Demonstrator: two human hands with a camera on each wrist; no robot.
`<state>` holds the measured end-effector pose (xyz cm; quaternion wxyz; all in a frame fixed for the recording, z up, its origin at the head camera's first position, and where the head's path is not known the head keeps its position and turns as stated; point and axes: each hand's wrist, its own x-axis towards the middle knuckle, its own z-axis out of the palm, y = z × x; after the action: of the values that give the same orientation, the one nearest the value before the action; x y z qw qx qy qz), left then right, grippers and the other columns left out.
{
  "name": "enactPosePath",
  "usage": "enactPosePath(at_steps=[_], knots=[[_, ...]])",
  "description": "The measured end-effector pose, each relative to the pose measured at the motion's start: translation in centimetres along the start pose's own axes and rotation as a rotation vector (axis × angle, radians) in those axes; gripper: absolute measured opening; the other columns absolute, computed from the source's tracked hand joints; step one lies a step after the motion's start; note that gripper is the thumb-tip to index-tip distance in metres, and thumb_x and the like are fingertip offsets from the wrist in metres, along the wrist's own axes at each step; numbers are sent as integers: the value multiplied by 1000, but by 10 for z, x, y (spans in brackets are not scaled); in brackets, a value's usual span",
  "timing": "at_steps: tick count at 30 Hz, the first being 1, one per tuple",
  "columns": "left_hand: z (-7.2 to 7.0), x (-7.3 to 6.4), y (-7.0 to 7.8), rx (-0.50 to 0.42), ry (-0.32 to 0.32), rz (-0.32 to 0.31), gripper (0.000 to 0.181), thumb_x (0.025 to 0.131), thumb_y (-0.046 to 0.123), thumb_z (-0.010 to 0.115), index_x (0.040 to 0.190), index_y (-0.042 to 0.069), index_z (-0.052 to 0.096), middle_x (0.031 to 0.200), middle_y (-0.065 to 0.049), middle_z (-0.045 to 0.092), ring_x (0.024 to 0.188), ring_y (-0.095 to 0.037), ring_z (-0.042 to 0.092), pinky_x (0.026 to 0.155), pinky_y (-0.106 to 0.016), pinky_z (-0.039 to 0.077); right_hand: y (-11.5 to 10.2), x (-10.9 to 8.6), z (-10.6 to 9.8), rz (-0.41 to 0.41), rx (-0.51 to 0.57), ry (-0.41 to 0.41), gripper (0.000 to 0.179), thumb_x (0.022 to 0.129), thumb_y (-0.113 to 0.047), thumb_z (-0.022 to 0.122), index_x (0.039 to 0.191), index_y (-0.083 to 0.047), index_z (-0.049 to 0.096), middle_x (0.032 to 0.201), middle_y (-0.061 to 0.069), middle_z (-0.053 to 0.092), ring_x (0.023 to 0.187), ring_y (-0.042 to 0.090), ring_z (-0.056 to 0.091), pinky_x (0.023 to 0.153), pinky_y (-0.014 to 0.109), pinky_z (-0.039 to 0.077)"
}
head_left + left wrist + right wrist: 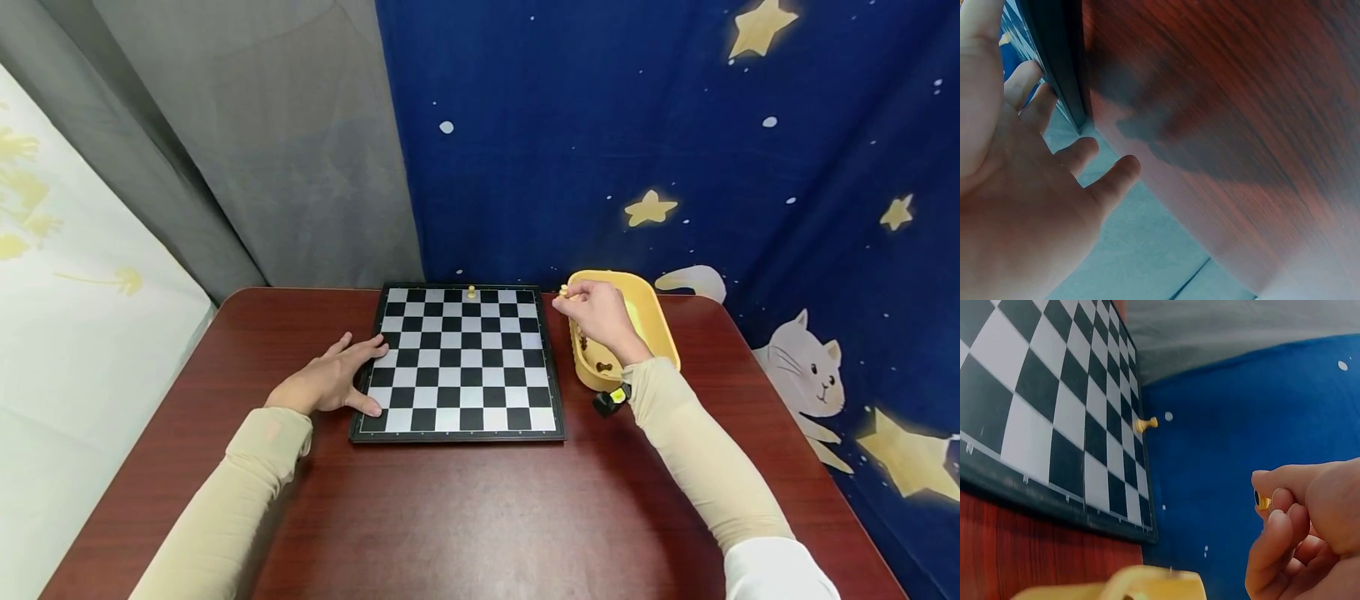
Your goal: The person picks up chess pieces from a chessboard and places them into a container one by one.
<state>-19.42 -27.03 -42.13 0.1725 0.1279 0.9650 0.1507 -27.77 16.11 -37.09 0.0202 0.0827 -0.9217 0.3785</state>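
Note:
A black-and-white chessboard (pixel 461 358) lies on the table. My left hand (pixel 333 379) is at its left edge, fingers spread and thumb over the border squares; in the left wrist view the fingers (pixel 1113 181) are extended beside the board's dark side. My right hand (pixel 600 317) is above the yellow basket (pixel 663 333), right of the board. Between thumb and fingers it pinches a small yellow chess piece (pixel 1263 501), mostly hidden by the fingertips. Another yellow chess piece (pixel 471 292) stands on the far row, near the middle.
Several dark chess pieces (pixel 603 367) lie inside the basket. The reddish-brown table (pixel 465 517) extends toward me and to both sides. Right behind the board and basket hangs a blue star-patterned curtain (pixel 525 167), with a grey one (pixel 300 167) to its left.

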Motion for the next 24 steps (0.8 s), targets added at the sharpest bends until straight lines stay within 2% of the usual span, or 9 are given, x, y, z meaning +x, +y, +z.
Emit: enactPosePath(at_steps=[3, 7, 11, 24], knots=[[0, 0, 0, 3, 3, 0, 112, 68, 60, 84, 161, 22, 33, 173, -6, 18, 158, -48, 7, 117, -75, 24, 7, -2, -7, 29, 8, -5, 32, 94, -33, 71, 107, -4, 71, 72, 5, 63, 53, 20, 61, 51, 25, 48], [-1, 0, 0, 2, 2, -2, 113, 67, 60, 84, 161, 22, 33, 173, -6, 19, 158, -47, 7, 117, -75, 24, 17, -4, -17, 46, 9, 13, 35, 95, -33, 71, 112, -3, 70, 75, 5, 64, 50, 17, 62, 51, 26, 51], [0, 0, 1, -1, 2, -3, 113, 67, 59, 85, 161, 22, 34, 173, -6, 19, 158, -47, 7, 117, -76, 24, 26, -6, -24, 53, -7, 36, 35, 95, -33, 70, 112, -2, 70, 76, 5, 65, 49, 13, 58, 51, 25, 52], [0, 0, -1, -3, 13, 12, 112, 68, 58, 85, 161, 21, 34, 173, -4, 18, 158, -48, 6, 116, -76, 25, 50, -20, -36, 91, -11, 85, 38, 95, -34, 70, 112, 0, 69, 81, 12, 71, 47, 12, 59, 49, 26, 51]])
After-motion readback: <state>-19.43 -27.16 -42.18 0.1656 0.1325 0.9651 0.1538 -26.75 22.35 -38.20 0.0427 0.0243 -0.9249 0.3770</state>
